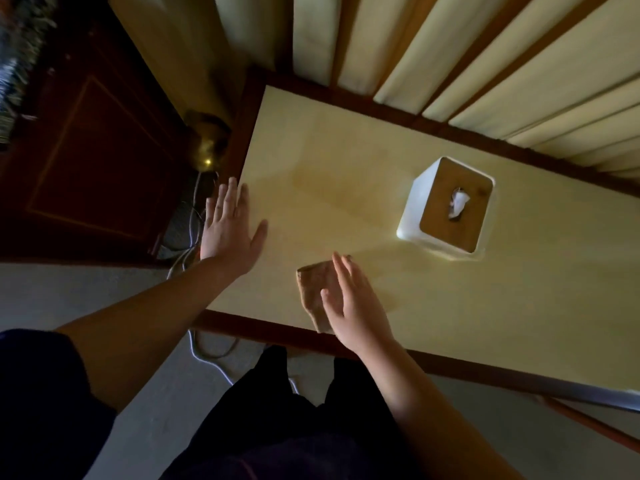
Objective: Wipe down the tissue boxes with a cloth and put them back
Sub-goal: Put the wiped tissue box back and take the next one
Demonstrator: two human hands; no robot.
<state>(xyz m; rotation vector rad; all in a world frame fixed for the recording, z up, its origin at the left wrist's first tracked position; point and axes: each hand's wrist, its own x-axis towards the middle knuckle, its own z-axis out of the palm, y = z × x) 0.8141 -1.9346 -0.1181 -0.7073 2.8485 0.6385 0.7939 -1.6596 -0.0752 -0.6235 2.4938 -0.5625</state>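
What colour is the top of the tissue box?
Brown, like wood, on a white tissue box, with a white tissue poking out; seen from the head view.

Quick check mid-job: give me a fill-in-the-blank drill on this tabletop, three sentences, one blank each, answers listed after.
1. The tissue box stands upright on the table, and a white ____ pokes out of its brown top.
2. The brown cloth lies near the table's front edge, partly under the fingers of the ____ hand.
3. The left hand is spread flat at the table's left edge and holds ____.

Missing words: tissue; right; nothing
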